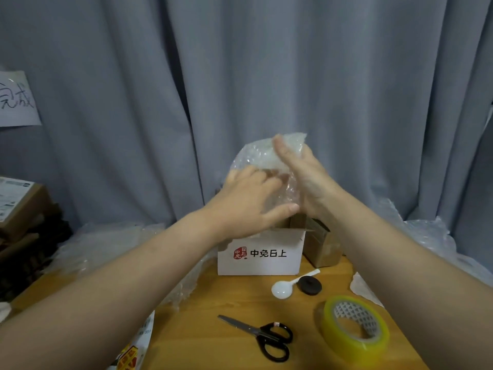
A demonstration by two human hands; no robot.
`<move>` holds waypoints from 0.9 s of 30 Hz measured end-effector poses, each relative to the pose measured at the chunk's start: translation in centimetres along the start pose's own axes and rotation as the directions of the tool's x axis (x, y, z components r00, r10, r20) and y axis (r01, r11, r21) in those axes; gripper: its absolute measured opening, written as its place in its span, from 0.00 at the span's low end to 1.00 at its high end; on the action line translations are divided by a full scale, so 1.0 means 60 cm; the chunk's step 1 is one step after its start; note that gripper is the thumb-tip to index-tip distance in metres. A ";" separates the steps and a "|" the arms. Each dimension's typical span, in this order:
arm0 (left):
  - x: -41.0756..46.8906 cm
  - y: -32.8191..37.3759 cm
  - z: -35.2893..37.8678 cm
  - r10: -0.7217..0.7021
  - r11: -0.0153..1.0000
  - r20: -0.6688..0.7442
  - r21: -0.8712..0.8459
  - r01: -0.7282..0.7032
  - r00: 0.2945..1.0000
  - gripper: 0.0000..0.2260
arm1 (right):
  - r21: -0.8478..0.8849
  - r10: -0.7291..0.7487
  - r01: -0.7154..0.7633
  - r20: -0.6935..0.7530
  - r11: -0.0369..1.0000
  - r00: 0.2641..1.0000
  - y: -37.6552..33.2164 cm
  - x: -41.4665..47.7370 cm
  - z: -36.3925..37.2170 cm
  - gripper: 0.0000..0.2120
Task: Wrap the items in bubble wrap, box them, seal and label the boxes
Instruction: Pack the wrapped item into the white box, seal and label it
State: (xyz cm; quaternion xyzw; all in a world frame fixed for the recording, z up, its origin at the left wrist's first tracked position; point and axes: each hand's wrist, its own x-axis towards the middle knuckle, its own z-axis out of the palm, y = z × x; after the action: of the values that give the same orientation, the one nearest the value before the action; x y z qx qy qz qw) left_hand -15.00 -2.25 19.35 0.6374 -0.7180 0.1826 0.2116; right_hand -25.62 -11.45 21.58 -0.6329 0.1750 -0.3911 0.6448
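Grey curtain [266, 62] hangs behind your wooden table [202, 332]. You hold a bubble-wrapped bundle [256, 158] just above the open white box [261, 255]. Your left hand [245, 201] grips it with spread fingers on top and the thumb beneath. Your right hand [306, 177] clasps its right side, thumb in front. Nearer you lie a spoon [282, 288], scissors [266, 336] and a tape roll [354, 327].

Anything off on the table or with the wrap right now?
Nothing spilled or damaged. Left hand and right hand hold the bubble-wrapped bundle above the white box. Only oddity: the white spoon lies with its handle seemingly propped on the black disc.
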 end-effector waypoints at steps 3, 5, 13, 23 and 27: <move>-0.003 -0.012 0.000 -0.032 0.941 -0.027 -0.339 0.021 0.999 0.19 | -0.103 -0.220 0.201 -0.235 0.974 0.947 0.008 0.006 -0.006 0.10; 0.000 -0.025 -0.003 -0.219 0.872 -0.260 -0.485 0.069 0.941 0.10 | -0.200 -0.333 0.286 -0.267 0.937 0.904 0.004 0.006 -0.018 0.05; 0.021 -0.051 0.008 -0.358 0.062 0.180 -0.974 0.216 0.916 0.47 | 0.097 -0.185 0.182 0.029 0.978 0.982 -0.008 -0.003 -0.012 0.17; 0.068 -0.133 0.068 -0.237 0.488 0.086 -0.851 0.195 0.968 0.28 | -0.417 -0.168 0.208 0.131 0.885 0.977 0.064 0.100 -0.080 0.31; 0.083 -0.211 0.126 -0.344 0.875 0.349 -0.219 0.432 0.872 0.21 | -0.661 -0.315 0.148 -0.139 0.735 0.939 0.106 0.158 -0.098 0.28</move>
State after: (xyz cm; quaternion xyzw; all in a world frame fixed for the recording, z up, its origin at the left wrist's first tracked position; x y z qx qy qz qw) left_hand -3.48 -11.96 15.55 0.7519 -0.6162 -0.0699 0.2240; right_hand -22.04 -23.01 17.28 -0.7791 0.2943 -0.4592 0.3090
